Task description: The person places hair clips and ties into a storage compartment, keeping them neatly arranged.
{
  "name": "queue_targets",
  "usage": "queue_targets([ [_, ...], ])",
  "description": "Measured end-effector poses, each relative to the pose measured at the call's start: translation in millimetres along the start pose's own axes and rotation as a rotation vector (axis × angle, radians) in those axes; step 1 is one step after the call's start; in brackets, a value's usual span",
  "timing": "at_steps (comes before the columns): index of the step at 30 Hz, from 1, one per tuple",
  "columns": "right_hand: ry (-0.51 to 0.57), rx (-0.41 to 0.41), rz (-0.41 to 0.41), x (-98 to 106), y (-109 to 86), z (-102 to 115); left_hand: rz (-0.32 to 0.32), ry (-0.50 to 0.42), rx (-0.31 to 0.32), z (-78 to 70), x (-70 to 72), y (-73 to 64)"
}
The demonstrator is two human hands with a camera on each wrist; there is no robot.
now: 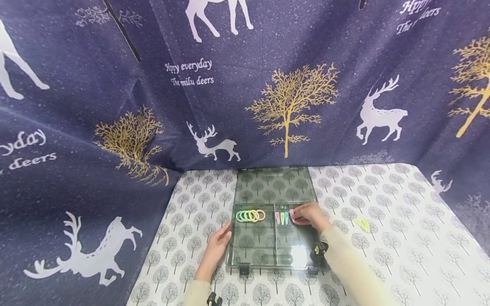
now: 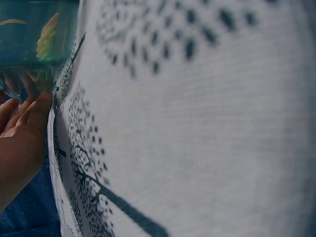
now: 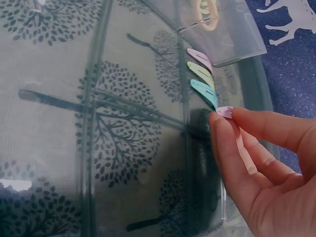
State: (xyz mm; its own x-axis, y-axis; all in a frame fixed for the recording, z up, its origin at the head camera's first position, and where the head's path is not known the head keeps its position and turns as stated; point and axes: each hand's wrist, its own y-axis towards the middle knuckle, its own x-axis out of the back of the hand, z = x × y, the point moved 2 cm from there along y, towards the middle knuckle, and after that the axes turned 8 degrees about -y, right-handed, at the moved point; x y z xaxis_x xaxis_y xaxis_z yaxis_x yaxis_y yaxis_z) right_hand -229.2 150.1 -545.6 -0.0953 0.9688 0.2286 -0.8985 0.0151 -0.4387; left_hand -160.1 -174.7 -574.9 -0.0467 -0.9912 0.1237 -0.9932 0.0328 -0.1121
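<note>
My right hand (image 1: 308, 214) pinches a pink snap hair clip (image 3: 225, 112) between thumb and forefinger, over the right back compartment of a clear plastic divided box (image 1: 277, 267). Left of it in that compartment lie a teal clip (image 3: 203, 91), a yellow clip (image 3: 200, 72) and another pink clip (image 3: 201, 57), side by side. A row of pastel rings (image 1: 249, 216) sits overlapping in the left back compartment. My left hand (image 1: 218, 243) rests its fingers, mostly straight, against the box's left wall.
The box's transparent lid (image 1: 273, 185) lies folded back toward the curtain (image 1: 229, 106). On the tree-print tablecloth (image 1: 390, 255), yellow hair clips (image 1: 363, 225) lie right of the box. Two black latches (image 1: 243, 269) stick out from its front edge.
</note>
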Motion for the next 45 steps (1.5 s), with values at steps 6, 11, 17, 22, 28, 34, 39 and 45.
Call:
queue_targets([
  [6,-0.016,-0.003,-0.034,-3,0.3,-2,0.027,-0.033,-0.007,-14.9,-0.4,-3.9],
  [11,-0.017,0.017,-0.039,-4,0.9,-5,0.024,-0.023,-0.011,-17.3,-0.9,-5.3],
  [17,-0.035,0.057,-0.051,-5,-0.5,-4,0.012,0.001,-0.015,-1.3,0.0,1.8],
  [22,-0.065,0.075,-0.056,-5,-2.0,-5,0.007,0.001,-0.008,3.0,0.0,3.5],
  [28,-0.056,0.074,-0.063,-5,-2.1,-6,0.001,-0.013,-0.001,3.6,-0.5,3.7],
  [34,-0.068,0.09,-0.064,-6,-3.4,-4,0.009,-0.022,0.0,-0.3,0.2,1.2],
  [39,-0.076,0.056,-0.05,-5,-5.4,0,0.03,-0.048,0.003,-19.0,-0.5,-6.4],
  [45,-0.08,0.085,-0.029,5,-11.4,10,0.027,-0.033,0.0,-23.9,-2.0,-10.0],
])
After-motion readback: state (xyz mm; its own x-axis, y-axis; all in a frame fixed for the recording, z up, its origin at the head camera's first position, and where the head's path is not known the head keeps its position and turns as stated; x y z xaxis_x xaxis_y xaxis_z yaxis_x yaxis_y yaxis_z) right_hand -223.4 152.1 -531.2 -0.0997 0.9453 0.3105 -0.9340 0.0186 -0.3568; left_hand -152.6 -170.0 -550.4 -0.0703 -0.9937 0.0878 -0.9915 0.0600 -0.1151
